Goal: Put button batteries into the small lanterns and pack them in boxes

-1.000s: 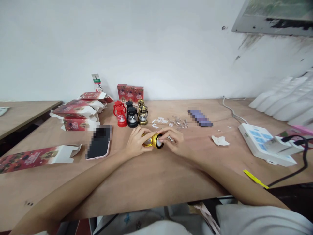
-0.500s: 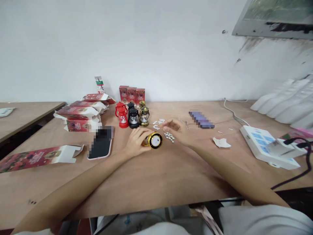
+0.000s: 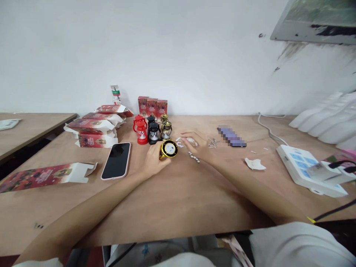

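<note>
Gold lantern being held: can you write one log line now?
left hand: holding gold lantern, base showing | right hand: near small pale discs | red lanterns: upright

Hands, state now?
Left hand: closed on the gold lantern, base up.
Right hand: over the small white parts; grip cannot be told.

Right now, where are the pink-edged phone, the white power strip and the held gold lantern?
Pink-edged phone [image 3: 116,161]: head view, dark screen.
White power strip [image 3: 298,157]: head view, blue-marked top.
Held gold lantern [image 3: 169,148]: head view, round base.
</note>
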The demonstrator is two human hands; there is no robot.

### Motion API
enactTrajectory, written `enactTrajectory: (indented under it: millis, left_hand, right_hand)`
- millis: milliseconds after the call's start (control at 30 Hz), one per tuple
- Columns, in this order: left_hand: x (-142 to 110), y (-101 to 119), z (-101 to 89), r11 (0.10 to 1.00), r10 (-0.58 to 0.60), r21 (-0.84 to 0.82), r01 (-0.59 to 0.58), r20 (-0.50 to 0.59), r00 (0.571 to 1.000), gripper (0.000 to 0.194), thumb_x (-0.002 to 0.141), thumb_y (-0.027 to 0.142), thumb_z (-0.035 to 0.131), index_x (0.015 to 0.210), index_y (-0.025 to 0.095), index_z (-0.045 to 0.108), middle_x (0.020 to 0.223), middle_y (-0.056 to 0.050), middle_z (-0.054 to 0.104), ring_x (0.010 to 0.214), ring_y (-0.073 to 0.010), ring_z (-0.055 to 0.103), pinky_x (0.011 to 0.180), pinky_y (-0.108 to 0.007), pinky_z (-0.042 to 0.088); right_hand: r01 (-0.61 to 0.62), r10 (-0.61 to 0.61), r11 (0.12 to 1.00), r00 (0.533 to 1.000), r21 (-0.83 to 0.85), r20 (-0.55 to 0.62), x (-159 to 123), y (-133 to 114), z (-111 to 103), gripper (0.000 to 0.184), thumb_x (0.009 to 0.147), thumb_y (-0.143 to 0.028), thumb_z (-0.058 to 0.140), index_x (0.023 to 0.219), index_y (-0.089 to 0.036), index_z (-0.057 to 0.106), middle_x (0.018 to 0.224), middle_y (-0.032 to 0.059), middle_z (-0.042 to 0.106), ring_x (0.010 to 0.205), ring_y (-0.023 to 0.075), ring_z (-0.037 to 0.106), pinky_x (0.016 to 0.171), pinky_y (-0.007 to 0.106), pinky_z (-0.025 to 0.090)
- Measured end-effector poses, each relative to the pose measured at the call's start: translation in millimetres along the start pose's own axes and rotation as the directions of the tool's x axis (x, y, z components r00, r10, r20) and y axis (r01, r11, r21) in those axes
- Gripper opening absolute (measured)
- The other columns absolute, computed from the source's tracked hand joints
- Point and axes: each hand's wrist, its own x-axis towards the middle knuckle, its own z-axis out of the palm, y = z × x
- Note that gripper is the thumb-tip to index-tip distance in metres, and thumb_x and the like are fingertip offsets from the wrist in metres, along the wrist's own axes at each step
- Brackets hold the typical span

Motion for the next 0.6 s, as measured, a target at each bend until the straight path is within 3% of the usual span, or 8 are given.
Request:
enactTrajectory:
  millis: [100,200,433,600]
  left_hand:
    - [1,0,-0.2,1.0,-0.005,-0.006,0.005,-0.008,1.0,0.044,0.066,0.019,0.059,0.108,0.017,0.048,0.104,-0.007,0.062,0.094,-0.0224,0.059,0.081,-0.033,0.048]
    - [2,1,-0.6,0.999,0.04,-0.026,-0.041,-0.016,0.999,0.04,0.067,0.019,0.058,0.106,0.017,0.048,0.103,-0.008,0.061,0.095,-0.0217,0.059,0.081,-0.033,0.048]
    - [2,4,-2.1,0.995,0.078,-0.066,-0.079,-0.014,0.997,0.028,0.067,0.019,0.055,0.094,0.018,0.049,0.091,-0.004,0.06,0.084,-0.0176,0.058,0.074,-0.028,0.048]
    - [1,4,-3.3,0.994,0.088,-0.068,-0.088,-0.015,0.996,0.029,0.065,0.019,0.055,0.093,0.018,0.048,0.089,-0.003,0.06,0.081,-0.0175,0.058,0.072,-0.028,0.048]
  right_hand:
    - [0.163,-0.171,0.984,0.977,0.069,0.13,7,-15,-3,0.014,0.088,-0.023,0.053,0.096,-0.021,0.064,0.105,0.0072,0.069,0.098,0.0163,0.065,0.088,0.033,0.053]
    - [0.23,-0.249,0.967,0.941,0.107,0.23,10,-18,-4,0.016,0.09,-0.02,0.049,0.097,-0.018,0.064,0.108,0.0098,0.068,0.1,0.0151,0.064,0.089,0.031,0.054]
    - [0.347,-0.349,0.937,0.914,0.044,0.208,8,-15,-6,0.013,0.089,-0.016,0.051,0.094,-0.017,0.063,0.103,0.0101,0.069,0.096,0.0145,0.066,0.086,0.028,0.055]
    - [0.371,-0.363,0.929,0.913,-0.008,0.186,6,-17,-4,0.013,0.089,-0.016,0.05,0.093,-0.019,0.063,0.1,0.0085,0.07,0.094,0.0148,0.066,0.084,0.03,0.056]
